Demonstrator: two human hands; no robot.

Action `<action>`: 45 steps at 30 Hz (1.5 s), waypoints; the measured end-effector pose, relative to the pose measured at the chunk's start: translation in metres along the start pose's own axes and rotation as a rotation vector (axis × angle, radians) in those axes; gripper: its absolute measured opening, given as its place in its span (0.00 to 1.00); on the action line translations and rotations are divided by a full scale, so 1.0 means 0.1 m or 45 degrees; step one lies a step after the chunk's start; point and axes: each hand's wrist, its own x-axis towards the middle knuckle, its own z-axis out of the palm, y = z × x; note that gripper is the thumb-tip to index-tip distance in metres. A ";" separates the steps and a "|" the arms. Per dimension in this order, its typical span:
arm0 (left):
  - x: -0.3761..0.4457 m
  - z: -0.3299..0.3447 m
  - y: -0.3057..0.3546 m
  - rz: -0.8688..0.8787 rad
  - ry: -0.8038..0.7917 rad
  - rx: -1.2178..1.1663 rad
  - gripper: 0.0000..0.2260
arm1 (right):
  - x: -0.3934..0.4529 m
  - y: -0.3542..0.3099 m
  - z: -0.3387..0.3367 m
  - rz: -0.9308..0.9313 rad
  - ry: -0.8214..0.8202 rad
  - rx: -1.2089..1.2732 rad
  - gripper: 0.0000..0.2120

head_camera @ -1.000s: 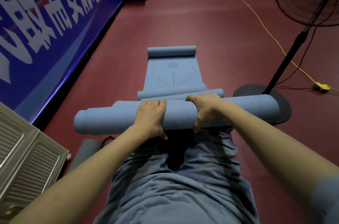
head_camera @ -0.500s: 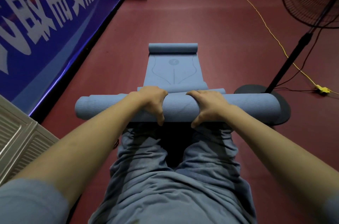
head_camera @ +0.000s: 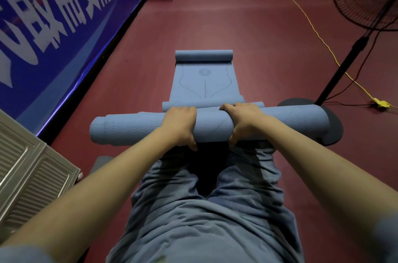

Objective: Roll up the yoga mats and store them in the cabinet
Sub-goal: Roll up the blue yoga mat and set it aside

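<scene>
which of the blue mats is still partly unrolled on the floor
The far mat, lying flat on the red floor beyond the hands, curled only at both ends. The rolled mat gripped by the left hand and right hand is fully rolled.

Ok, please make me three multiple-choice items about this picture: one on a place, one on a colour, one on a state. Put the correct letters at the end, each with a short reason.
1. Where does the fan stand?
A. To the right of the mats
B. Against the blue banner
C. On the steps at the back

2. What colour is the cable lying across the floor?
A. White
B. Yellow
C. Green

3. In what state is the mat lying on the floor ahead?
A. Fully rolled
B. Fully flat
C. Flat in the middle, curled at both ends

Answers:
1 A: the fan has its round base on the floor at the right end of the rolled mat, which the left hand and right hand hold.
2 B: the cable is yellow on the red floor.
3 C: the floor mat shows a flat printed middle with a curl at each end.
</scene>
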 end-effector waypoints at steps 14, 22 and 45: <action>0.10 -0.02 -0.03 0.069 0.071 0.090 0.36 | 0.00 0.05 -0.07 -0.030 0.000 0.113 0.56; 0.30 -0.21 -0.16 0.091 -0.166 0.003 0.39 | 0.00 0.09 -0.03 -0.113 0.124 0.046 0.53; 0.08 0.20 -0.12 0.056 0.228 -0.052 0.71 | 0.16 0.08 -0.17 -0.110 -0.014 -0.052 0.46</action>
